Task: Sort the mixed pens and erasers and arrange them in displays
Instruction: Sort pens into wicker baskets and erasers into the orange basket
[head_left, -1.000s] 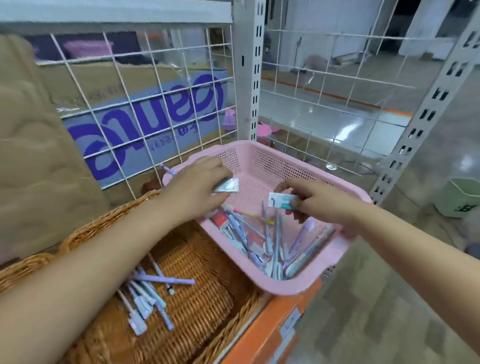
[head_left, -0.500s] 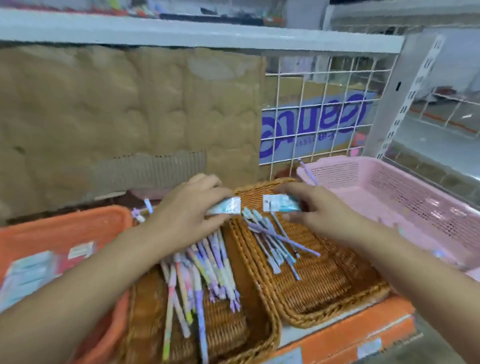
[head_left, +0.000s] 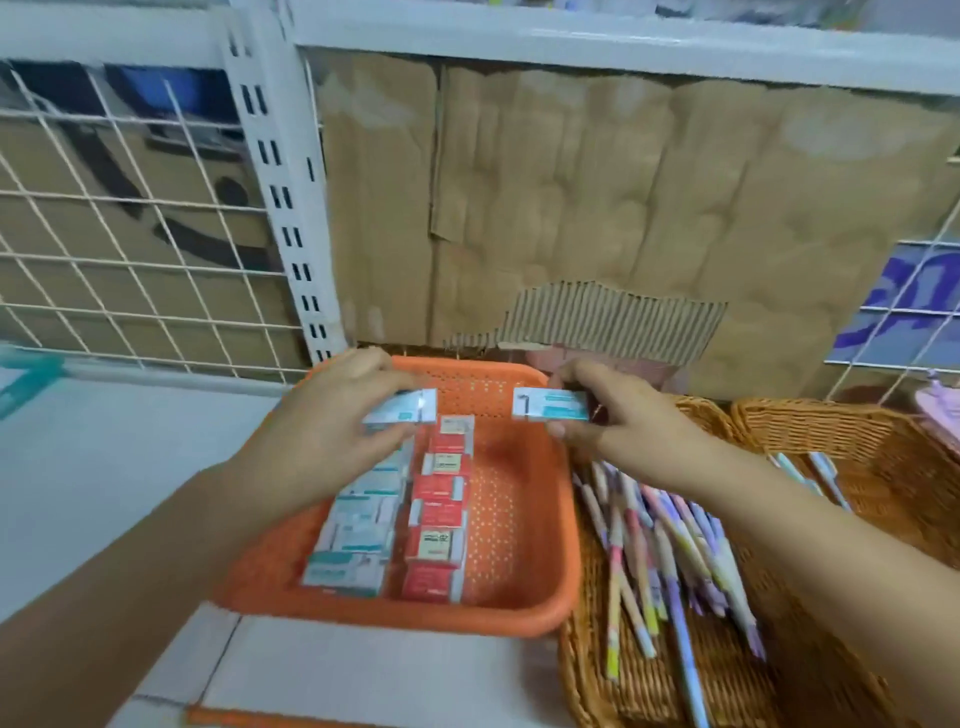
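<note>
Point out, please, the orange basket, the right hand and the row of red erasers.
orange basket (head_left: 415, 618): head view, on its front rim.
right hand (head_left: 628, 431): head view, on the back of the hand.
row of red erasers (head_left: 439, 514): head view, on an eraser midway along the row.

White metal shelving backed with worn brown cardboard.

A creased brown cardboard sheet stands upright at the back, and a torn patch along its lower edge shows the corrugated ribs. Left of it rises a white slotted metal upright, with a white wire mesh panel beside it and more cardboard with dark print behind the mesh. A white metal beam runs across the top. The white shelf board stretches left, with a blurred teal object at its far edge.
</note>
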